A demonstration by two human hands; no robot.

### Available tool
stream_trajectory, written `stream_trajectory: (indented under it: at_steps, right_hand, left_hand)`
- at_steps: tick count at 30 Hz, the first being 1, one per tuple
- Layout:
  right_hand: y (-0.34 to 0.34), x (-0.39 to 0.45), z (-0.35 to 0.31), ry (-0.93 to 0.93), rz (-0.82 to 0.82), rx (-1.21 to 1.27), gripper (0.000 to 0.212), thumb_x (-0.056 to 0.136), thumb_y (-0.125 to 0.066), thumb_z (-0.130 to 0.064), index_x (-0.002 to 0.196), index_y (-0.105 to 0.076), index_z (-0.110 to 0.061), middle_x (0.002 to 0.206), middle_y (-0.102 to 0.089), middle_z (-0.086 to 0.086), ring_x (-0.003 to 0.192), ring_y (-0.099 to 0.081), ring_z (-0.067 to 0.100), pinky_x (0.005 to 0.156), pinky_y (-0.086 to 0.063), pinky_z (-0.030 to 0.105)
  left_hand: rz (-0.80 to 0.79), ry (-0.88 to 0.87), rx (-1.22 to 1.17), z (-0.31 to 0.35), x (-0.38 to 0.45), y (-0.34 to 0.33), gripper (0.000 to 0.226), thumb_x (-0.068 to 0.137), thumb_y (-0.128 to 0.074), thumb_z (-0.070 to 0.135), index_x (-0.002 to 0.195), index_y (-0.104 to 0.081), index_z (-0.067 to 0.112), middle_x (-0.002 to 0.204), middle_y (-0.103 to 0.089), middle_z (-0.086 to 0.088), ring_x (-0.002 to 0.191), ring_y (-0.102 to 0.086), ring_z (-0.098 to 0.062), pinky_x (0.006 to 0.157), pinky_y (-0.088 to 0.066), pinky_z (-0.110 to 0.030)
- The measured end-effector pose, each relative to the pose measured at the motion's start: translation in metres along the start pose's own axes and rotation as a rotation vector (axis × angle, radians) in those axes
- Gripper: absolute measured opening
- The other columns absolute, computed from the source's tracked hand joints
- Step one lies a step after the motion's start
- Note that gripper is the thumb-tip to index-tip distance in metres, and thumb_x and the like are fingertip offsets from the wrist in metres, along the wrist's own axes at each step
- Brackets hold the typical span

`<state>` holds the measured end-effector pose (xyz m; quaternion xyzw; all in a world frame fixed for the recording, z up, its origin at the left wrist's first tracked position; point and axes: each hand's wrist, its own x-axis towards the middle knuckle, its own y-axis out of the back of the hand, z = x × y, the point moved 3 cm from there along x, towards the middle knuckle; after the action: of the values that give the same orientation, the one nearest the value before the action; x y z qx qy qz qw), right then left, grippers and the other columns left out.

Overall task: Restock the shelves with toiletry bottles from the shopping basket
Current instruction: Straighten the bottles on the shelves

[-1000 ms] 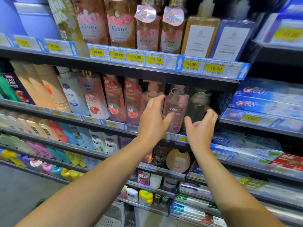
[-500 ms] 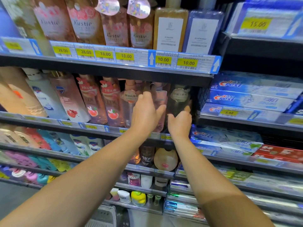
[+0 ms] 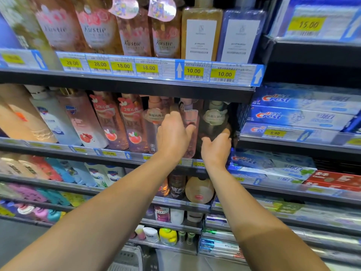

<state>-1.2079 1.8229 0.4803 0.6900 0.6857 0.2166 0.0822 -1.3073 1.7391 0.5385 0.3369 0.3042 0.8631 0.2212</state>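
Note:
On the middle shelf (image 3: 58, 148), a pink bottle (image 3: 190, 119) with a paper tag stands between a pale pink pump bottle (image 3: 154, 122) and a dark clear bottle (image 3: 214, 116). My left hand (image 3: 172, 136) grips the pink bottle, fingers over its left shoulder and thumb across its front. My right hand (image 3: 216, 150) holds the lower part of the dark clear bottle, with the fingers curled round its right side. Both bottles stand upright at the shelf's right end. A corner of the grey shopping basket (image 3: 127, 259) shows at the bottom, below my arms.
Rows of Lux bottles (image 3: 113, 122) and other body wash fill the shelf to the left. Kustie bottles (image 3: 97, 26) stand on the shelf above. Crest toothpaste boxes (image 3: 293, 116) are stacked in the bay to the right. Lower shelves hold smaller bottles.
Both hands have reached further into the shelf and closed round the two bottles. The right hand moved left toward the dark bottle, and the view came closer to the shelf.

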Motion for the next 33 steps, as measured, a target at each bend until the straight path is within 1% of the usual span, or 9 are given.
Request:
stream_trajectory:
  at_steps: [3, 6, 9, 14, 18, 21, 29, 31, 33]
  right_hand:
    - [0.002, -0.005, 0.002, 0.001, 0.007, 0.025, 0.068, 0.084, -0.073, -0.026, 0.139, -0.037, -0.008, 0.132, -0.05, 0.016, 0.121, -0.051, 0.036, 0.096, -0.045, 0.045]
    - [0.006, -0.009, 0.006, 0.023, 0.015, 0.014, 0.071, 0.084, -0.073, -0.031, 0.14, -0.035, -0.008, 0.138, -0.047, 0.016, 0.126, -0.047, 0.035, 0.099, -0.042, 0.043]
    - [0.008, -0.011, 0.008, 0.026, 0.008, 0.008, 0.07, 0.085, -0.072, -0.031, 0.141, -0.035, -0.011, 0.14, -0.046, 0.015, 0.127, -0.046, 0.033, 0.1, -0.042, 0.043]
    - [0.011, -0.011, 0.011, 0.018, -0.028, 0.003, 0.074, 0.086, -0.071, -0.032, 0.145, -0.03, -0.013, 0.144, -0.044, 0.013, 0.131, -0.043, 0.032, 0.103, -0.041, 0.045]
    - [0.012, -0.011, 0.014, 0.024, -0.045, -0.001, 0.075, 0.087, -0.069, -0.033, 0.146, -0.028, -0.014, 0.146, -0.043, 0.012, 0.132, -0.042, 0.031, 0.104, -0.04, 0.045]
    - [0.011, -0.012, 0.013, 0.023, -0.042, 0.005, 0.073, 0.089, -0.068, -0.032, 0.147, -0.027, -0.015, 0.148, -0.04, 0.012, 0.133, -0.042, 0.032, 0.103, -0.041, 0.045]
    - [0.012, -0.009, 0.008, 0.036, -0.07, -0.007, 0.072, 0.09, -0.066, -0.032, 0.148, -0.027, -0.012, 0.15, -0.037, 0.013, 0.136, -0.039, 0.03, 0.106, -0.038, 0.042]
    - [0.013, -0.01, 0.008, 0.046, -0.064, -0.033, 0.07, 0.09, -0.066, -0.035, 0.145, -0.031, -0.011, 0.148, -0.04, 0.013, 0.134, -0.041, 0.03, 0.104, -0.04, 0.042]
    - [0.015, -0.011, 0.009, 0.06, -0.055, -0.073, 0.063, 0.089, -0.066, -0.038, 0.137, -0.039, -0.006, 0.14, -0.046, 0.014, 0.128, -0.046, 0.032, 0.099, -0.043, 0.042]
  left_hand:
    - [-0.004, -0.004, 0.014, 0.001, 0.0, -0.001, 0.04, 0.086, -0.069, 0.039, 0.085, -0.034, 0.021, 0.087, -0.047, -0.002, 0.089, -0.061, -0.037, 0.067, -0.038, -0.036]
    - [-0.006, 0.0, 0.019, 0.002, 0.0, 0.0, 0.038, 0.088, -0.068, 0.039, 0.086, -0.036, 0.021, 0.097, -0.058, -0.009, 0.089, -0.061, -0.037, 0.069, -0.043, -0.039]
    - [-0.021, -0.003, 0.026, 0.003, 0.001, 0.001, 0.035, 0.088, -0.068, 0.037, 0.086, -0.038, 0.019, 0.099, -0.06, -0.013, 0.091, -0.061, -0.039, 0.072, -0.045, -0.041]
    - [-0.057, -0.004, 0.03, 0.003, 0.005, -0.002, 0.03, 0.089, -0.067, 0.033, 0.094, -0.053, 0.006, 0.099, -0.061, -0.018, 0.092, -0.06, -0.041, 0.076, -0.046, -0.042]
    - [-0.06, 0.01, 0.028, 0.006, 0.007, -0.002, 0.028, 0.086, -0.07, 0.031, 0.087, -0.055, 0.008, 0.095, -0.063, -0.018, 0.09, -0.062, -0.042, 0.075, -0.05, -0.042]
    - [-0.065, -0.003, 0.039, 0.007, 0.008, 0.0, 0.029, 0.086, -0.07, 0.031, 0.09, -0.058, 0.005, 0.094, -0.064, -0.018, 0.089, -0.062, -0.042, 0.075, -0.052, -0.044]
    - [-0.089, -0.008, 0.07, 0.01, 0.008, 0.004, 0.028, 0.086, -0.07, 0.03, 0.081, -0.05, 0.012, 0.091, -0.064, -0.018, 0.086, -0.063, -0.041, 0.07, -0.05, -0.041]
    - [-0.097, 0.003, 0.068, 0.011, 0.008, 0.004, 0.03, 0.087, -0.07, 0.032, 0.08, -0.048, 0.013, 0.09, -0.064, -0.017, 0.085, -0.063, -0.039, 0.07, -0.051, -0.041]
    - [-0.099, 0.021, 0.058, 0.011, 0.007, 0.004, 0.031, 0.087, -0.07, 0.033, 0.079, -0.046, 0.013, 0.09, -0.063, -0.014, 0.084, -0.063, -0.037, 0.067, -0.048, -0.037]
